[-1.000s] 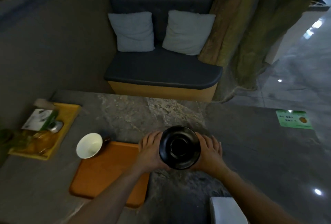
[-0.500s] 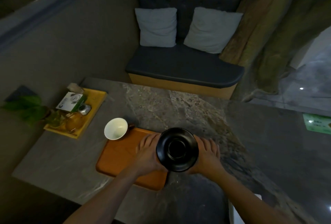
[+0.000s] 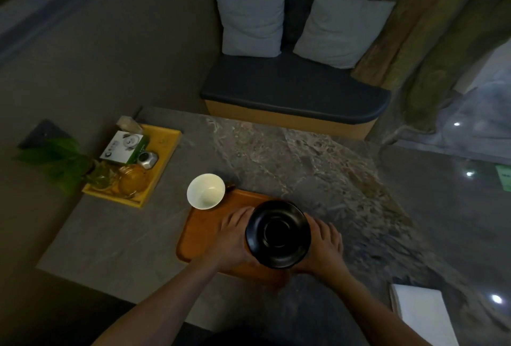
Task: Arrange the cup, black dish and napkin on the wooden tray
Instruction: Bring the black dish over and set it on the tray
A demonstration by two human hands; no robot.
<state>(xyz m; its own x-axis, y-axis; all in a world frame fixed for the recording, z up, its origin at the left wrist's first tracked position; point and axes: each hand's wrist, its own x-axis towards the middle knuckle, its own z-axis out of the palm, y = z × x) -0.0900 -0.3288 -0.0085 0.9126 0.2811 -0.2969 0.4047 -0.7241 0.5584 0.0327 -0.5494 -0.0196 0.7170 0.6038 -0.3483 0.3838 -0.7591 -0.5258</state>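
Both hands hold the black dish between them over the right end of the wooden tray. The left hand is pressed to the dish's 9 o'clock edge and the right hand to its 3 o'clock edge, fingers stretched nearly flat and wrapped around the rim. Whether the dish touches the tray cannot be told.

The tray lies on the gray stone desk. A white cup sits at the tray's 10 o'clock corner, over its edge. The white napkin lies on the desk at about 4 o'clock from the dish, well apart from the tray.

At 10 o'clock from the tray, a yellow tray carries a small box, a metal tin and glass jars, with green leaves just beside it.
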